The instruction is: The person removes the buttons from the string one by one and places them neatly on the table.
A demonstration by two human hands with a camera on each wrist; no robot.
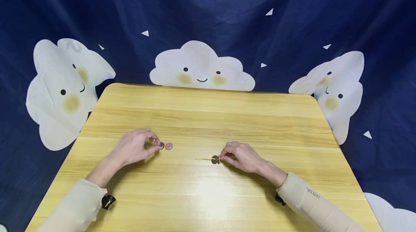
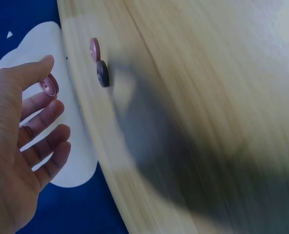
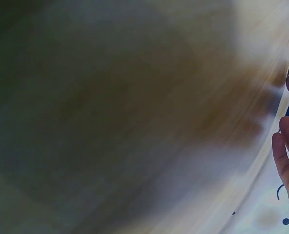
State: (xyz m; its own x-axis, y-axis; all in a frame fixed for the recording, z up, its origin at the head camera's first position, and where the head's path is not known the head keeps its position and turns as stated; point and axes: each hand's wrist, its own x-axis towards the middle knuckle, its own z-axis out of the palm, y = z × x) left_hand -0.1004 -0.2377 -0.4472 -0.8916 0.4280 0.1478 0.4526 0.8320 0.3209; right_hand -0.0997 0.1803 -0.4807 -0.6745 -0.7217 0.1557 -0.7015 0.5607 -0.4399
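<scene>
While the left hand (image 1: 138,147) pinches a held pink button (image 2: 48,86) between its thumb and forefinger, its other fingers are loosely bent and apart. Near these fingertips, a loose dark button (image 1: 161,145) lies on the wooden table (image 1: 208,116), and just beside it lies a loose pink button (image 1: 169,146). The right hand (image 1: 243,157) pinches the yellow cord (image 1: 202,159) close to a threaded pink button (image 1: 219,159); whether the fingertips also touch this button, I cannot tell. Next to it is a threaded dark button (image 1: 214,159), from which the cord's end points leftward. Behind the table hangs a blue cloth (image 1: 182,8) with white smiling clouds (image 1: 201,62)
</scene>
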